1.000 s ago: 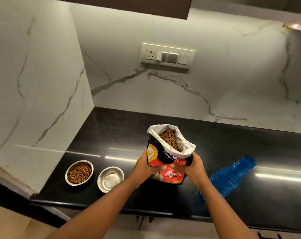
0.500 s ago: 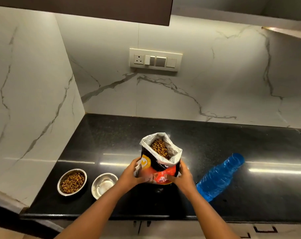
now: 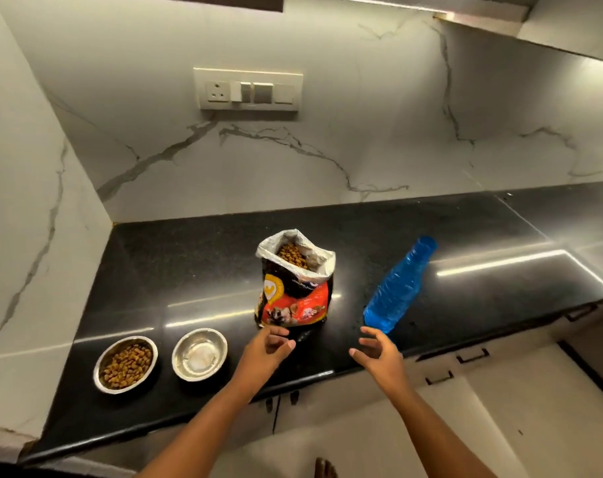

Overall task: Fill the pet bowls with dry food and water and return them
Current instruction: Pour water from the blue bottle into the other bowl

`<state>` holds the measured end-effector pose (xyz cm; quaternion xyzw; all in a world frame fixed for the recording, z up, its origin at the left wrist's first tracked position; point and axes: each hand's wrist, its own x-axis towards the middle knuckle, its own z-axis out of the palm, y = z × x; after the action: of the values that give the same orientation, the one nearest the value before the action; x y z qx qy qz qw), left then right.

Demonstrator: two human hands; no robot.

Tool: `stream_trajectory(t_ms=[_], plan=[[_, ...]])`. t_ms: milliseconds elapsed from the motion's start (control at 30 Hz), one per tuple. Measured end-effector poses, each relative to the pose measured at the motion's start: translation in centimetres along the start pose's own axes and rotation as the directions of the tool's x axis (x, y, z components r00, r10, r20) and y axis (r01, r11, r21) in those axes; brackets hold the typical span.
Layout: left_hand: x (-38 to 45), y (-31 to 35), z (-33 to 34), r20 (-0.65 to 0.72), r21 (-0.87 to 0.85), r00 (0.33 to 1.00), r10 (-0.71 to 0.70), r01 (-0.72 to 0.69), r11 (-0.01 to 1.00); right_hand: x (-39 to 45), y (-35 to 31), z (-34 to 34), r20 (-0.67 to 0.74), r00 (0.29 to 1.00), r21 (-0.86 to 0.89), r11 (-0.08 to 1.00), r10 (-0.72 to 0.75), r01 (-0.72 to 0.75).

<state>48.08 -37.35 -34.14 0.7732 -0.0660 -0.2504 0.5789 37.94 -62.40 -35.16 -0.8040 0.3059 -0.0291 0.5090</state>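
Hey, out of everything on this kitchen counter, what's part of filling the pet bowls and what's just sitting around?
Part of the job:
bowl with dry food
empty bowl
open food bag
blue water bottle
both hands, left and right, empty

Just there:
socket and switch panel
cabinet handles

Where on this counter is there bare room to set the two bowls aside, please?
The counter is bare behind the food-filled bowl and the empty bowl, back to the wall, and again right of the blue bottle. The front strip is crowded: bowls, food bag, both open hands, bottle.
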Motion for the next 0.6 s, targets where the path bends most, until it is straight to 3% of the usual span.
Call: stream_trajectory(t_ms=[267, 400, 600], plan=[[-0.1, 2.9, 4.9, 0.183, 0.027, 0.981, 0.067, -0.073, 0.997, -2.3, 0.2, -5.9, -0.354, 0.932, 0.082, 0.995, 0.08, -0.054], [0.2, 4.5, 7.9, 0.162, 0.029, 0.982, 0.1, -0.106, 0.994, -1.9, 1.1, -8.9, -0.285, 0.955, 0.046, 0.996, 0.081, -0.071], [0.6, 7.9, 12.2, 0.105, 0.005, 0.984, 0.141, -0.142, 0.99, 1.5, -0.8, -12.5, -0.129, 0.989, 0.017, 0.997, -0.078, 0.081]])
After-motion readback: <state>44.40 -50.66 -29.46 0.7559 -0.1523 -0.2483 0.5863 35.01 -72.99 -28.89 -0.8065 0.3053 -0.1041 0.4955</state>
